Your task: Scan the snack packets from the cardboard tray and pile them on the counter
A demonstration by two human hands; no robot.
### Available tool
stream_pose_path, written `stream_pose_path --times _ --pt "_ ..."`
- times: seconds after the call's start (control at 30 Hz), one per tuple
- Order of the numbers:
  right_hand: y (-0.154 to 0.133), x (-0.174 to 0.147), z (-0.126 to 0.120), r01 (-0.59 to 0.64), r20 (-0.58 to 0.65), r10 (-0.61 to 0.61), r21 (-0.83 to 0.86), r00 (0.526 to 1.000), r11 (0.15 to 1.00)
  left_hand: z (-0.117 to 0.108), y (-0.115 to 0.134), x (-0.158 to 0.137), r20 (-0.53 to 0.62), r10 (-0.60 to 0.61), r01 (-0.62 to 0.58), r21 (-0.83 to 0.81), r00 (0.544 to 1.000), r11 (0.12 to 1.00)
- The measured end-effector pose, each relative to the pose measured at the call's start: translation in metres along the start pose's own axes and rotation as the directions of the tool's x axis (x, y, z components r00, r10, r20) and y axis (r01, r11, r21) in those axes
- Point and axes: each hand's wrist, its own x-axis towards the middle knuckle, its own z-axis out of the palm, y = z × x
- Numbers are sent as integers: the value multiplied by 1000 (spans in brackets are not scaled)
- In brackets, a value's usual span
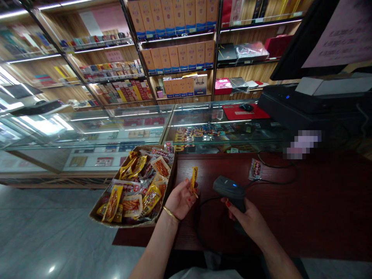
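Between the thumb and fingers of my left hand (182,198) is a small yellow snack packet (193,181), turned nearly edge-on to me. My right hand (250,217) grips the handle of a dark barcode scanner (229,187), which has a blue light lit on top. The scanner's head points left, toward the packet, with a gap between them. Left of my left hand stands an open cardboard box (172,182) full of yellow, clear and dark red snack packets. One dark red snack packet (256,169) lies on the brown desk (319,209), beyond the scanner.
A glass display counter (139,116) runs behind the desk. On it are a red mat (263,111) and a black mouse (246,107). A monitor (314,42) and a black machine (290,104) stand at right. The scanner's cable (271,181) crosses the desk. Shelves hold boxed goods.
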Motion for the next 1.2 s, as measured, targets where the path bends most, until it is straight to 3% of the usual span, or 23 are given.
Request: stream_pose_path --times 0.1,0.27,0.43,0.53,0.77,0.87,1.03,1.2 --pt "-2 -2 0 34 -5 -35 -68 999 997 -5 -6 1 -8 71 -70 103 997 992" --pt "-6 -5 0 86 7 -86 -159 996 983 -5 -10 5 -134 66 -36 213 989 976" --pt "-5 -4 2 125 2 -127 -200 992 972 -9 -17 7 -146 213 -149 362 966 920" --pt "-7 -3 3 134 9 -135 -205 991 970 -13 -18 8 -120 235 -179 357 965 917" --pt "-9 -7 4 131 37 -125 -233 991 964 -13 -14 13 -189 211 -147 303 959 942" --pt "-7 -9 6 120 46 -112 -257 993 959 -12 -15 16 -179 254 -194 298 950 935" --pt "-5 -9 6 92 4 -94 -253 996 963 -12 -17 21 -137 277 -240 237 951 941" --pt "-1 -6 2 75 -23 -83 -244 996 967 -10 -22 22 -162 305 -251 287 938 924"
